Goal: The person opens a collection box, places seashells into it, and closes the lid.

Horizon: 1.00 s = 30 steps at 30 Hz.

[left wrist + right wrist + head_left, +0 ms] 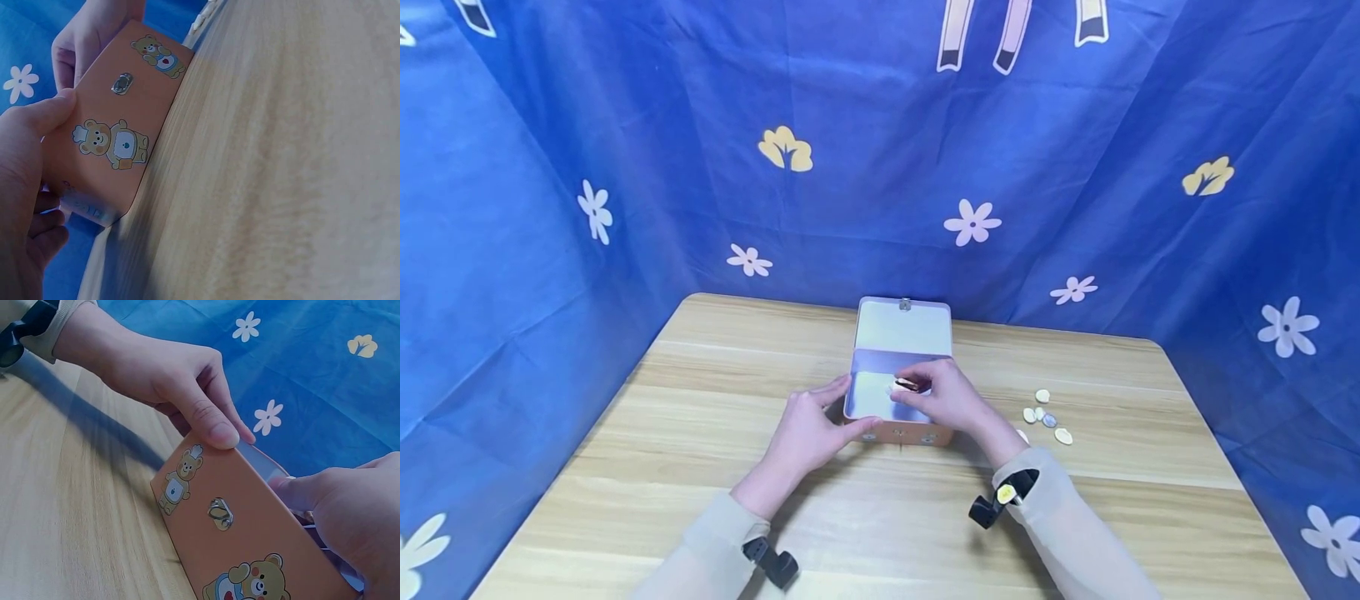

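Observation:
An orange tin box [898,432] stands on the table with its hinged lid [904,327] tipped back, showing a silvery inside. Bear pictures and a metal latch [220,514] mark its front wall. My left hand [808,429] grips the box's front left corner, thumb on the front rim and fingers along the left side. Over the opening, my right hand [946,393] pinches a small whitish and brown piece [905,384] that looks like a seashell. In the right wrist view, the right hand [356,506] covers most of that piece.
Several small pale shells [1063,436] lie on the wooden table [700,433] to the right of the box, along with a bluish-grey one [1050,421]. A blue cloth [865,183] with flowers hangs behind and on both sides of the table.

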Motion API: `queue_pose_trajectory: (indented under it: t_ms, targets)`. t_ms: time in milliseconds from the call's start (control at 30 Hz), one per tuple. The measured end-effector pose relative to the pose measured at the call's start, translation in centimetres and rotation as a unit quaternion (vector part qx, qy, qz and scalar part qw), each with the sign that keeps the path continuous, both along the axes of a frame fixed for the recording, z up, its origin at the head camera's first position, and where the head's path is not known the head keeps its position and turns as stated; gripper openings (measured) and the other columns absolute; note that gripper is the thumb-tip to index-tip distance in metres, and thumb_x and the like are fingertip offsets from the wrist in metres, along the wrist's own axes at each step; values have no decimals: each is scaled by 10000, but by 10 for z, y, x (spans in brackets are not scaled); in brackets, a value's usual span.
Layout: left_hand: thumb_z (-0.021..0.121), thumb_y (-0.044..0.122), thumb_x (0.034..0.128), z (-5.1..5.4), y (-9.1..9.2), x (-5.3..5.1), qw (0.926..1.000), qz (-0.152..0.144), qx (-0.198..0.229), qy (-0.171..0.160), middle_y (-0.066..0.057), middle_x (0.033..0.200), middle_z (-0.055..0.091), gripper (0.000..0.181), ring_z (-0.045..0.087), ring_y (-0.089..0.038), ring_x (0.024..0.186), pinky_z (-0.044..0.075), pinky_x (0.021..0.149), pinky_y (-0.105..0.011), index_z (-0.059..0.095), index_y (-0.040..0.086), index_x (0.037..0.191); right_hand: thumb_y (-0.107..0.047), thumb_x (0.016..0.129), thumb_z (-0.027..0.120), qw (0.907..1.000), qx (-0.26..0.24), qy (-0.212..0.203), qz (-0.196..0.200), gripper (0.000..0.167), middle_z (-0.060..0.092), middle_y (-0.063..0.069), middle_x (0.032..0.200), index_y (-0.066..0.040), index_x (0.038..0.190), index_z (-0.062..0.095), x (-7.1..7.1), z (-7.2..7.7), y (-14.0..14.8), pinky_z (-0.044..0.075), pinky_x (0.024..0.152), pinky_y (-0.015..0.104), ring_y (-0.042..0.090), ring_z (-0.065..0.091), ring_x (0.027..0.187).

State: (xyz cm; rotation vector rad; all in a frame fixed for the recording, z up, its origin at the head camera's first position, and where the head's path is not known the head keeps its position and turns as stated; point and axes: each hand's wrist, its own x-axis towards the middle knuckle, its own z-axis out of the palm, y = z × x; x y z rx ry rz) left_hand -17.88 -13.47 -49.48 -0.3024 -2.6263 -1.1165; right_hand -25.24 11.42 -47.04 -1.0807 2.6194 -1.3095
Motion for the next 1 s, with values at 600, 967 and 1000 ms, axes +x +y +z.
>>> queue_pose_trajectory:
  t_ms: [600,967,1000]
  targets:
    - [867,683,761,0,0,-1,10000,13,-22,-57,-125,1382,644,950,373,-88,435,492,560,-336,651,9,1394,-125,959,807,9986,-318,-352,-247,319,759,172,1192,44,1222,749,5,13,14,577,976,442,307,727,1081]
    - [869,701,737,2,-1,-3,9999,-1,88,-72,-136,1388,646,982,504,-161,508,575,760,-381,654,-6,1384,-102,959,803,9945,-564,-94,-874,266,772,153,1162,25,1191,767,8,32,64,578,962,496,306,727,1067]
    - [869,702,737,2,-1,-3,9999,-9,115,-108,-133,1393,643,985,446,-173,472,561,738,-375,651,-4,1387,-104,958,806,9938,-550,-114,-964,266,773,149,1160,17,1191,769,9,32,69,579,959,502,303,728,1066]
